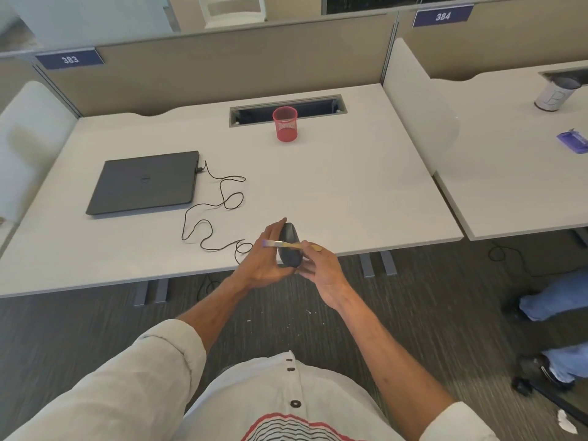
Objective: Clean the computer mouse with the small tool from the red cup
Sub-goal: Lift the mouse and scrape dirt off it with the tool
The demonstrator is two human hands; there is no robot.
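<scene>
A white surface (pixel 350 192) fills the view, backed by a beige partition with a blue label reading 3B3 (pixel 70 59) at its far left. On the left part of the surface lies a closed dark laptop (pixel 144 183). A thin black cable (pixel 222 198) is plugged into the laptop's right edge and runs in loose loops across the surface towards the near edge, ending by the person's hands.

Near the middle, at the near edge of the surface, the left hand (pixel 264 262) holds a dark computer mouse (pixel 290 232) lifted up, its fingers laid along the mouse's left side and its palm under the near end. A small brush (pixel 281 244) lies crosswise on the mouse, its purple-tinted bristles pointing left over the left fingers. The right hand (pixel 324 268), just beside the mouse on its right, pinches the brush's pale wooden handle between curled fingers.

Farther back, right of the laptop, a red mesh cup (pixel 285 124) stands upright in front of a cable slot in the surface, well apart from the hands.

To the right, past a white divider, a neighbouring desk carries a pale cup (pixel 555 97) and a purple object (pixel 574 141). Below it, on the carpet, are legs in blue jeans (pixel 553 300).
</scene>
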